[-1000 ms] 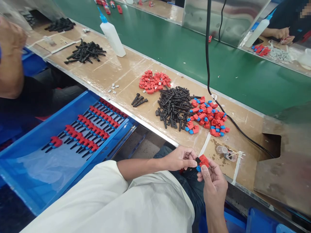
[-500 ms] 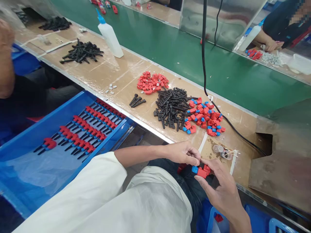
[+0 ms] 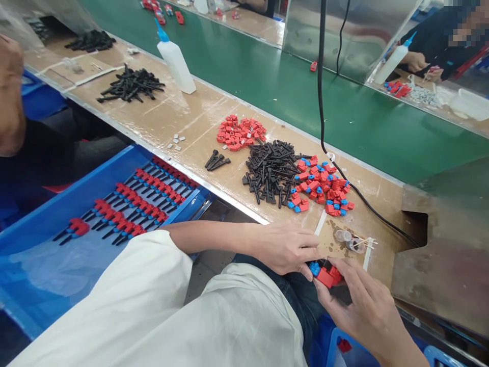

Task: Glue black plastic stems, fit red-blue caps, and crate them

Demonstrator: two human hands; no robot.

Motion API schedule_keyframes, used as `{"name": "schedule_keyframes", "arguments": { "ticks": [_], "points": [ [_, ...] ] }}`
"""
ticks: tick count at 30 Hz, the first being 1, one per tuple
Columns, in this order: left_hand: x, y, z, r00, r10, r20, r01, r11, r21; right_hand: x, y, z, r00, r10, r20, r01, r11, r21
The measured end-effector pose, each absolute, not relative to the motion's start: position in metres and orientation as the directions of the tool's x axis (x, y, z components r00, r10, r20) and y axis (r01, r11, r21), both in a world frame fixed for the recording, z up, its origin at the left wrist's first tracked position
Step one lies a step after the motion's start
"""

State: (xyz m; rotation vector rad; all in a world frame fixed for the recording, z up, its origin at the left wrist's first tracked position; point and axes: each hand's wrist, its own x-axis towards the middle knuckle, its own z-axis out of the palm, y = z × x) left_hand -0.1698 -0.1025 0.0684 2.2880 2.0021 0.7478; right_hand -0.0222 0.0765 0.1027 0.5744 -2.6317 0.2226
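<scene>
A red and blue plastic toy part (image 3: pixel 326 277) with a black piece set against it is held between my two hands, near the table's front edge. My right hand (image 3: pixel 362 300) grips its red end between thumb and fingers. At the blue end, the fingers of my left hand (image 3: pixel 286 248) are closed on the part and hide some of it. Beyond my hands lie a pile of red and blue parts (image 3: pixel 324 184), a heap of black pegs (image 3: pixel 270 168) and a pile of red pieces (image 3: pixel 240 132).
Small clear cups (image 3: pixel 355 245) with cotton swabs stand right of my hands. A blue tray (image 3: pixel 95 285) at left holds rows of assembled parts. A white squeeze bottle (image 3: pixel 175 63) stands by the green belt (image 3: pixel 263 76). A black cable (image 3: pixel 321 92) hangs across. Another person's arm (image 3: pixel 9 97) is at left.
The part has turned and shifted slightly right and down in my hands. My left hand has come over its blue end, and my right hand has moved right, its fingers on the red end.
</scene>
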Motion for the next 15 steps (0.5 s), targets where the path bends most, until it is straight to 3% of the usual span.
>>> {"name": "schedule_keyframes", "arguments": {
  "ticks": [5,10,15],
  "points": [
    [-0.162,-0.108,0.067,0.098,0.902,0.420,0.915,-0.248,0.318,-0.015,0.067,0.103,-0.773,-0.397,0.495,-0.434,0.900,0.043],
    [-0.155,-0.113,0.060,0.082,0.862,0.500,0.885,-0.293,0.360,-0.011,0.055,0.100,-0.752,-0.367,0.548,-0.439,0.898,0.000],
    [-0.158,-0.116,0.061,0.146,0.856,0.497,0.883,-0.339,0.325,-0.008,0.056,0.105,-0.756,-0.402,0.517,-0.456,0.890,0.027]
  ]
}}
